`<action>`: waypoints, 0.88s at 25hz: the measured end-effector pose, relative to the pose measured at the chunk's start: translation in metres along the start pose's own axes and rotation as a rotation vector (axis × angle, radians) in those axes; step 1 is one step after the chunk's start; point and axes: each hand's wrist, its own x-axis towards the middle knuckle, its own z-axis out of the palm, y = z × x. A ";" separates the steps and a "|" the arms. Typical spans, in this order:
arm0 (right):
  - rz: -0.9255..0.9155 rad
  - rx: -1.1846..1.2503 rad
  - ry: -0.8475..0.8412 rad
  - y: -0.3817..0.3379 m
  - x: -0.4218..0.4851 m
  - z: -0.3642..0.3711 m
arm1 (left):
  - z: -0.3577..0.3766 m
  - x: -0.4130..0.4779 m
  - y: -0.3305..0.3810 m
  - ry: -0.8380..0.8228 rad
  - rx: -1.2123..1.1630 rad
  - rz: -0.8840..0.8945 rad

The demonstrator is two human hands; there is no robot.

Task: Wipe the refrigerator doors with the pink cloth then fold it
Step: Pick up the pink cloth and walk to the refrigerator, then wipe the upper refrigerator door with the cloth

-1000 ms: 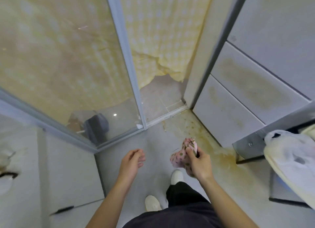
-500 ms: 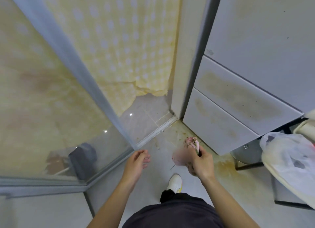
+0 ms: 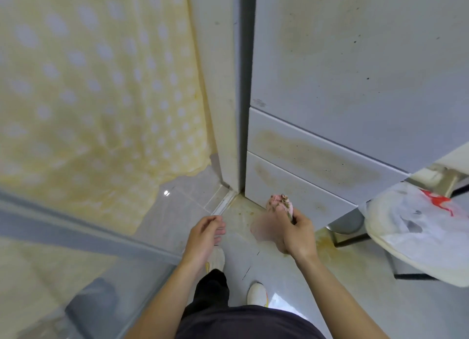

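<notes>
My right hand [image 3: 294,234] grips the pink cloth [image 3: 278,203], bunched up, with one end sticking out above my fingers and a blurred part hanging to the left. It is low, just in front of the refrigerator's bottom drawer [image 3: 291,189]. The white refrigerator [image 3: 342,67] fills the upper right, its tall door above two stained drawer fronts. My left hand [image 3: 203,237] hangs to the left of the cloth, fingers loosely curled, holding nothing.
A glass sliding door [image 3: 76,237] with a grey frame stands at the left, a yellow dotted curtain [image 3: 101,85] behind it. A white plastic bag [image 3: 416,227] lies on a surface at the right. Yellow stains mark the floor [image 3: 327,239] by the refrigerator's base.
My view has swung right and closer to the refrigerator, which now fills more of the frame. My right hand keeps the cloth and both hands stay low in front of me.
</notes>
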 end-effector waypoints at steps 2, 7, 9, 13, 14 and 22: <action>-0.004 0.014 0.035 -0.017 0.012 0.004 | 0.008 0.025 0.024 -0.060 0.019 0.024; -0.133 -0.048 0.172 -0.067 0.046 0.023 | 0.026 0.075 0.104 -0.272 0.135 0.212; -0.235 -0.096 0.138 -0.092 0.058 0.030 | 0.033 0.090 0.139 -0.432 0.220 0.354; -0.422 -0.211 -0.063 -0.151 0.073 0.035 | 0.051 0.106 0.211 -0.755 0.278 0.542; -0.454 -0.233 -0.078 -0.165 0.075 0.034 | 0.055 0.106 0.227 -0.782 0.291 0.568; -0.577 -0.267 0.176 -0.278 0.090 -0.005 | 0.083 0.089 0.348 -0.848 0.311 0.852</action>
